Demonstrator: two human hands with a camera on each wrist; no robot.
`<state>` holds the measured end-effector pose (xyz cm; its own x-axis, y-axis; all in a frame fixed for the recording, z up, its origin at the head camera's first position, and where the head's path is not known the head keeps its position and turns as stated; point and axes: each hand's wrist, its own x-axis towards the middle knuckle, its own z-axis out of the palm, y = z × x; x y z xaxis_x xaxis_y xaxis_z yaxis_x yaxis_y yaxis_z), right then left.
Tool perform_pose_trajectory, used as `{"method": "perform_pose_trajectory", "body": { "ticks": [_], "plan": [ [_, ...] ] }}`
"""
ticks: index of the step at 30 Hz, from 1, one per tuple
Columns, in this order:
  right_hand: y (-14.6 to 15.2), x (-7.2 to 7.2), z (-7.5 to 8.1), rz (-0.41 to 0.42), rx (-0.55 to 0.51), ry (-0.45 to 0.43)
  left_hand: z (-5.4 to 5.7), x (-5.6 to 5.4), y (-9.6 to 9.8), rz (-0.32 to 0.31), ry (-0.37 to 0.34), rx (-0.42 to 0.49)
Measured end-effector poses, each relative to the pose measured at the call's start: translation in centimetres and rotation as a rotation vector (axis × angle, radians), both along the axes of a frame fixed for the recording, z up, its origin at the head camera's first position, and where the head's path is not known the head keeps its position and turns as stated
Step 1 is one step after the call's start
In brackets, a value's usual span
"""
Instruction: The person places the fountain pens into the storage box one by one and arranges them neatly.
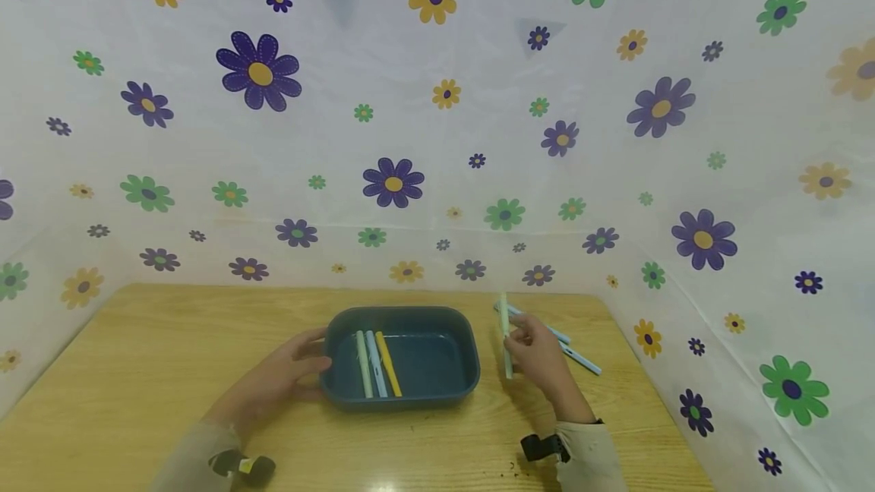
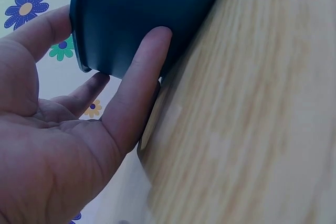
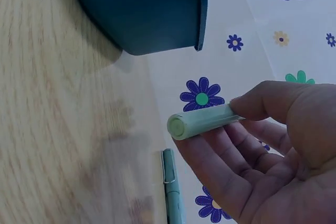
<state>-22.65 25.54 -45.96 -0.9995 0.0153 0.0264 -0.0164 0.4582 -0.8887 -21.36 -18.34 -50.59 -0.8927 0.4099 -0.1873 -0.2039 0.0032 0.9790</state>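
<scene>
Right of the tray (image 1: 437, 403), our right hand (image 1: 538, 355) pinches a green pen (image 1: 505, 319), which too light a grip might drop; our left hand (image 1: 295, 367), spread, touches the tray.

We see a pale green pen (image 1: 505, 322), a dark blue tray (image 1: 437, 361), pale blue pens (image 1: 582, 360) near the tan, wood-grained worktop's (image 1: 171, 332) right edge, and purple-, green- and yellow-flowered white cloth (image 1: 478, 59).
</scene>
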Motion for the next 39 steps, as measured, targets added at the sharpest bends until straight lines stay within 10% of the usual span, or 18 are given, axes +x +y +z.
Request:
{"method": "perform_pose_trajectory", "body": {
  "ticks": [39],
  "plan": [
    [-1.4, 0.5, 0.9, -0.105, -0.032, 0.078, -0.3, -0.2, -0.1, -0.036, 0.014, 0.028]
  ]
}}
